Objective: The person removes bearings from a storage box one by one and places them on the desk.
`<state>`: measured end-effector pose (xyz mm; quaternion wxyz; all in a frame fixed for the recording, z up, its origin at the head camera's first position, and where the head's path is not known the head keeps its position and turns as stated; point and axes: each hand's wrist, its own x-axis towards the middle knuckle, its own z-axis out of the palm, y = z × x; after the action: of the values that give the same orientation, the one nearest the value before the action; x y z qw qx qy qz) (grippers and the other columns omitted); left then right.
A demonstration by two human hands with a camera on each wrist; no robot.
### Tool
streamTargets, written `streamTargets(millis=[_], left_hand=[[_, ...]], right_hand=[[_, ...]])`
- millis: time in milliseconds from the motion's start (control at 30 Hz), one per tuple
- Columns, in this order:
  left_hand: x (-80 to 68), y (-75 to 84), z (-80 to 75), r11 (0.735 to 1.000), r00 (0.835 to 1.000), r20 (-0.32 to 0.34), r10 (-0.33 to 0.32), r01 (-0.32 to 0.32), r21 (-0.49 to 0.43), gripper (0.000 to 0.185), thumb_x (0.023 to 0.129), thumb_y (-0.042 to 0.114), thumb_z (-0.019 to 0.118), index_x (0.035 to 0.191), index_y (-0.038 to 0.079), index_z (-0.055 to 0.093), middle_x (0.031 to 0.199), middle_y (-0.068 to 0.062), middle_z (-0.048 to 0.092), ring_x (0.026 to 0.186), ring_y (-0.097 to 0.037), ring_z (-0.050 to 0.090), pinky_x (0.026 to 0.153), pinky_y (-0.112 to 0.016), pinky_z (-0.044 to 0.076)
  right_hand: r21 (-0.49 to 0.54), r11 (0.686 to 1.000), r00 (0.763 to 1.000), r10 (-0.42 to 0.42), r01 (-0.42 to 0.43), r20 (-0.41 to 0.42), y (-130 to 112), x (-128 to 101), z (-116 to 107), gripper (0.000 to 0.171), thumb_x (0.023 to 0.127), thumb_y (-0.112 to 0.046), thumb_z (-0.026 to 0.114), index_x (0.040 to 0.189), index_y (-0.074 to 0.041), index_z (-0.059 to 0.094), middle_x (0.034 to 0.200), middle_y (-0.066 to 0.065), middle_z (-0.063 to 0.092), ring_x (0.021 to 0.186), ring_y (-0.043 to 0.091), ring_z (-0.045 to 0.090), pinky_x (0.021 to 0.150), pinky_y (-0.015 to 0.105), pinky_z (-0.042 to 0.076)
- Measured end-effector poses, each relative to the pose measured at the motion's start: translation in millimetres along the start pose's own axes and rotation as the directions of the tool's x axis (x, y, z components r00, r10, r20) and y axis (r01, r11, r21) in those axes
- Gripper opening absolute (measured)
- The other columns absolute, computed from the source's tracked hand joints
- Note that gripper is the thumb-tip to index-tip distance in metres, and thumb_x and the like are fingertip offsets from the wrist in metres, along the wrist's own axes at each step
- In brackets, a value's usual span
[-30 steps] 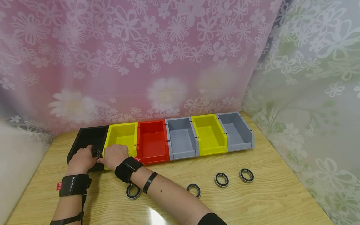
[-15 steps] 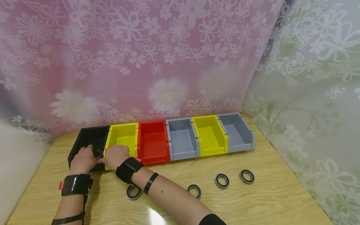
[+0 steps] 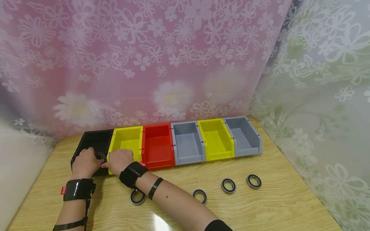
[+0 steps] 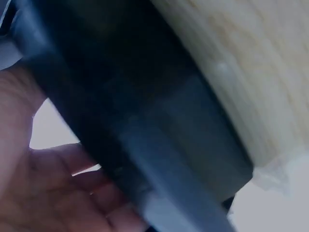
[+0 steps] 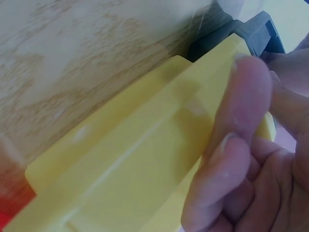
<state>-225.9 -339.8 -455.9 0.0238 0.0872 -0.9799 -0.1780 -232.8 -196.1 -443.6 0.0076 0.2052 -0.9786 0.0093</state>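
My left hand [image 3: 86, 163] grips the front of a black storage bin [image 3: 99, 138] at the left end of a row. In the left wrist view, its bent fingers [image 4: 108, 203] lie against the bin's dark wall. A ring-shaped bearing [image 3: 100, 156] shows inside that bin, just right of the left hand. My right hand [image 3: 119, 161] holds the front left part of the adjoining yellow bin [image 3: 127, 134], its thumb pointing left toward the black bin. The right wrist view shows curled fingers [image 5: 246, 101] before the yellow front wall. The hands partly hide both bin fronts.
A red bin [image 3: 158, 144], a grey bin [image 3: 188, 141], another yellow bin [image 3: 216, 138] and a grey end bin [image 3: 242, 134] continue the row. Bearings lie on the wooden table: one [image 3: 137, 197] beside the right wrist, one [image 3: 200, 196] beyond the forearm, two [image 3: 228, 185] farther right.
The head view has shifted slightly. Both hands keep nearly the same place on the bins, and the bearings on the table have not moved.
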Motion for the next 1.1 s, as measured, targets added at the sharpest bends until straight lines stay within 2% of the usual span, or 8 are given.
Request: streamTargets(millis=[167, 333, 533, 733, 900, 1100], left_hand=[[-10.5, 2.6, -8.7, 0.998, 0.994, -0.099, 0.049, -0.051, -0.021, 0.048, 0.08, 0.022, 0.083, 0.091, -0.015, 0.053, 0.082, -0.03, 0.054, 0.067, -0.042, 0.057, 0.056, -0.053, 0.049], [-25.0, 12.1, -30.4, 0.996, 0.982, -0.172, 0.073, -0.082, -0.043, 0.054, 0.079, 0.022, 0.083, 0.099, -0.018, 0.054, 0.088, -0.034, 0.055, 0.064, -0.039, 0.056, 0.055, -0.051, 0.049], [-40.9, 31.6, -55.8, 0.994, 0.98, -0.179, 0.087, -0.098, -0.054, 0.053, 0.081, 0.022, 0.081, 0.103, -0.017, 0.054, 0.088, -0.03, 0.055, 0.065, -0.035, 0.053, 0.057, -0.048, 0.047], [-51.8, 43.6, -66.5, 0.989, 0.972, -0.198, 0.127, -0.139, -0.048, 0.053, 0.08, 0.024, 0.081, 0.106, -0.015, 0.057, 0.091, -0.029, 0.057, 0.07, -0.035, 0.055, 0.058, -0.047, 0.047], [-64.2, 40.6, -66.1, 0.984, 0.972, -0.173, 0.157, -0.169, -0.056, 0.05, 0.081, 0.02, 0.08, 0.107, -0.016, 0.056, 0.095, -0.03, 0.054, 0.071, -0.034, 0.055, 0.061, -0.048, 0.048], [-80.4, 30.5, -62.0, 0.985, 0.977, -0.13, 0.172, -0.175, -0.011, 0.049, 0.079, 0.02, 0.081, 0.104, -0.015, 0.056, 0.093, -0.032, 0.055, 0.065, -0.029, 0.055, 0.056, -0.044, 0.047]], right_hand=[[0.013, 1.0, 1.0, -0.009, 0.009, 0.006, 0, -3, 2, 0.051, 0.086, -0.075, 0.06, 0.074, -0.028, 0.074, 0.058, -0.008, 0.053, 0.057, 0.012, 0.054, 0.055, 0.028, 0.039], [0.011, 1.0, 1.0, -0.012, 0.011, 0.006, 0, -4, 1, 0.053, 0.086, -0.076, 0.061, 0.067, -0.027, 0.071, 0.055, -0.008, 0.052, 0.055, 0.012, 0.054, 0.054, 0.029, 0.04], [0.015, 1.0, 1.0, -0.017, 0.017, -0.004, 1, -3, -1, 0.054, 0.087, -0.075, 0.06, 0.066, -0.027, 0.069, 0.055, -0.008, 0.052, 0.053, 0.012, 0.052, 0.053, 0.028, 0.039], [0.016, 1.0, 1.0, -0.014, 0.014, 0.005, 4, -1, 0, 0.056, 0.087, -0.076, 0.058, 0.064, -0.026, 0.067, 0.054, -0.008, 0.049, 0.051, 0.012, 0.051, 0.051, 0.027, 0.038], [0.022, 1.0, 1.0, -0.007, 0.007, 0.013, 4, -2, 1, 0.054, 0.087, -0.076, 0.06, 0.068, -0.026, 0.069, 0.056, -0.008, 0.051, 0.054, 0.011, 0.051, 0.054, 0.027, 0.038], [0.018, 1.0, 1.0, -0.01, 0.009, 0.006, 4, -1, 0, 0.053, 0.087, -0.076, 0.059, 0.07, -0.027, 0.07, 0.057, -0.009, 0.052, 0.056, 0.011, 0.052, 0.055, 0.027, 0.038]])
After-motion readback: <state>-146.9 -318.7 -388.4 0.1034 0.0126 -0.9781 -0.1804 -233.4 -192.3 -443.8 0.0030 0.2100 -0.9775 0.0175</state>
